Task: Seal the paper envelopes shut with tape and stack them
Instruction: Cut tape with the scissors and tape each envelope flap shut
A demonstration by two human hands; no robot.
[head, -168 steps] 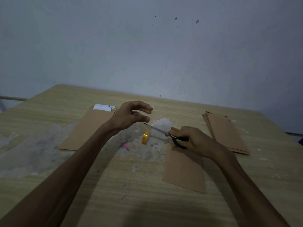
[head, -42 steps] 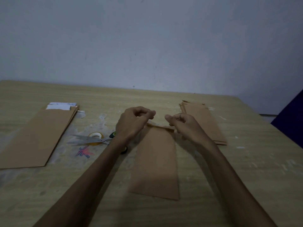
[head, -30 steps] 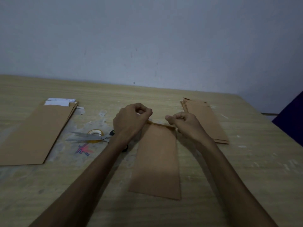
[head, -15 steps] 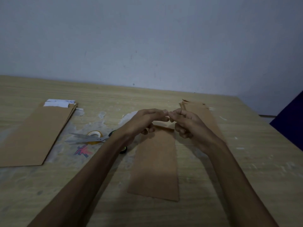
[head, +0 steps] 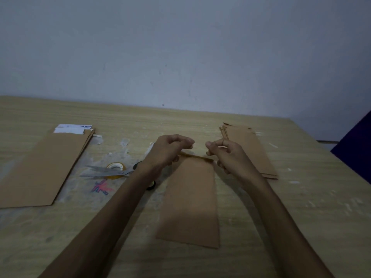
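A brown paper envelope (head: 190, 201) lies flat in the middle of the wooden table (head: 301, 207), its folded flap edge at the far end. My left hand (head: 168, 151) and my right hand (head: 226, 155) hover just above that flap edge, a short gap apart. Each has its fingers curled and its thumb and fingertips pinched together, as on the ends of a clear tape strip that barely shows. A yellow-cored tape roll (head: 116, 167) sits left of my left forearm, with the scissors (head: 108, 173) lying across it.
A stack of brown envelopes (head: 253, 149) lies at the right behind my right hand. Another brown envelope pile (head: 44, 169) with white paper (head: 72, 129) sticking out at its top lies at the left. A dark blue object (head: 357, 145) stands past the table's right edge.
Half a second ago my fingertips met above the flap. They have since drawn apart sideways and sit over the envelope's two top corners. The scissors were put down beside the roll before that.
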